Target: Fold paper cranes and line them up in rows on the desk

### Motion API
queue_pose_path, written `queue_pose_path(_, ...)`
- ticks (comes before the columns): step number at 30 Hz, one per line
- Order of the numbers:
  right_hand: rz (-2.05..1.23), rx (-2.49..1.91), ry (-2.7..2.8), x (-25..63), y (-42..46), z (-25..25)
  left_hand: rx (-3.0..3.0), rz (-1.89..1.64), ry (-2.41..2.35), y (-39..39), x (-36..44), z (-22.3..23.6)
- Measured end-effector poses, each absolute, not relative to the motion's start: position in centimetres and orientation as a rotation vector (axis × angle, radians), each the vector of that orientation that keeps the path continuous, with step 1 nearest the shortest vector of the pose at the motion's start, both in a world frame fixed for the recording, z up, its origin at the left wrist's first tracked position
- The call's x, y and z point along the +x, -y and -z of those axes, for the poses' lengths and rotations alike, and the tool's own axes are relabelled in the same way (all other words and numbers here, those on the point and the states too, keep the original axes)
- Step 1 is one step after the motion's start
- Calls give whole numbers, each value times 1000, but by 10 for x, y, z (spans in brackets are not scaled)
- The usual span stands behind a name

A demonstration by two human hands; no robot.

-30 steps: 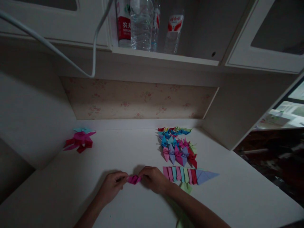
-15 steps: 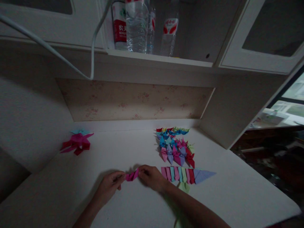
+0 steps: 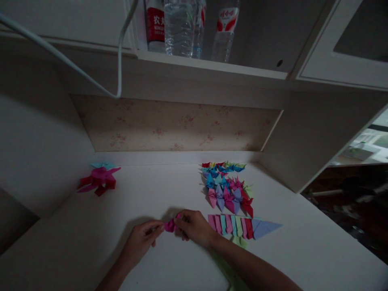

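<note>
Pink paper (image 3: 169, 226) pinched between two hands over the white desk (image 3: 169, 268).
The left hand (image 3: 141, 240) has thumb and forefinger pressed together on the paper's left end; the right hand (image 3: 195, 228) has its fingertips clamped on the right end, near a row of folded papers (image 3: 230, 226).

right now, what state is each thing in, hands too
Magenta paper: folded, held at both ends
Left hand: pinching one end
Right hand: pinching the other end
Coloured paper shapes: folded, packed in rows
Paper strips: side by side
Purple paper: creased, pointed
Paper pile: overlapping pieces
Light green paper: partly hidden
Bottles: upright
</note>
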State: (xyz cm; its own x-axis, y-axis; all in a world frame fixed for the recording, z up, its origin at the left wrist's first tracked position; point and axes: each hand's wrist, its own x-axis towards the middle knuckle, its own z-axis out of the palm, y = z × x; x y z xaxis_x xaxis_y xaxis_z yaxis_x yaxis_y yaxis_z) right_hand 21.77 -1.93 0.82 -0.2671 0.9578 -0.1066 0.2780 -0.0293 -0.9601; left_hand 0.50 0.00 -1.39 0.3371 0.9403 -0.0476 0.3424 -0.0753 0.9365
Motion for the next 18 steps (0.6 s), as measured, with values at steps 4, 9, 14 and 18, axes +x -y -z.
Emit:
queue_pose_path(4,-1189,-1379,1649,222,18,-14,1598,-750,-1189,-1,5,16)
queue_pose_path(9,-1129,-1367,1572,258,11,-40,1589,-726,-1213,-1,4,20)
queue_pose_path(14,-1009,-1406,1214,344,-10,-73,1656,-655,-1202,-4,2,21)
queue_pose_path(18,-783,-1447,885,436,-31,-85,1668,-635,-1231,-8,2,24)
